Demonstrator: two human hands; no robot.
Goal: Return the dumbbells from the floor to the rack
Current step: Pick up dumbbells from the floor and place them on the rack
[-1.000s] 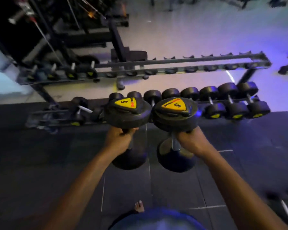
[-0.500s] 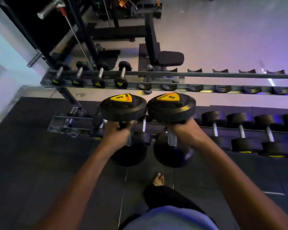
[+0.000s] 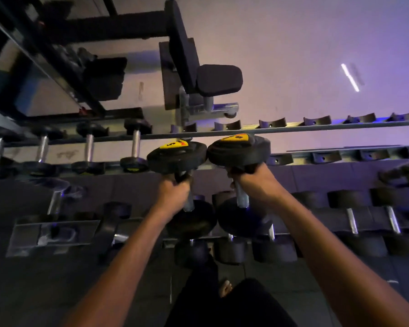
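Gripping the steel handles, left hand (image 3: 172, 194) and right hand (image 3: 253, 185) are each clamping a 5-marked dumbbell (image 3: 177, 156) (heavy, rigid, probably end-weighted) near the rack (image 3: 293, 128).

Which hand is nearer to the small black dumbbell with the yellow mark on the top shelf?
Left. The left hand is just right of the small black dumbbell; the right hand is further right.

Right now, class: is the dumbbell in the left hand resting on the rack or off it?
Off it. The left hand grips the left dumbbell by its handle, holding it before the top-shelf cradles.
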